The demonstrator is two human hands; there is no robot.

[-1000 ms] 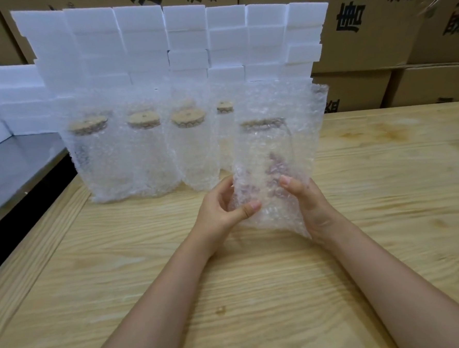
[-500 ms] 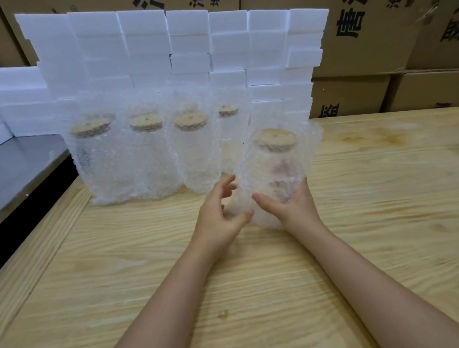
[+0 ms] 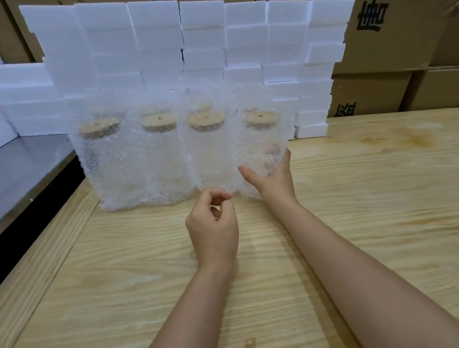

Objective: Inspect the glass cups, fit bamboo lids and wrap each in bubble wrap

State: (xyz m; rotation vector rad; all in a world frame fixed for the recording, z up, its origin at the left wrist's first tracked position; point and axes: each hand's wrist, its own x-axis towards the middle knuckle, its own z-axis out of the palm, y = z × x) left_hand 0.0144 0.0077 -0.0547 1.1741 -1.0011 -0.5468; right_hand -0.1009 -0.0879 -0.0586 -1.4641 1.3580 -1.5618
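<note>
before the foam wall (image 3: 161, 43), right hand (image 3: 274, 179) grips the fragile wrapped cup (image 3: 261, 145) low on its body; left hand (image 3: 213, 228) curled, empty.

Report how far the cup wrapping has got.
Done: three lidded cups stand wrapped in a row. In hand: the right hand holds a fourth wrapped cup at the row's right end; the left hand, fingers curled, holds nothing. Left: no bare cups are in view, so the remainder cannot be told.
</note>
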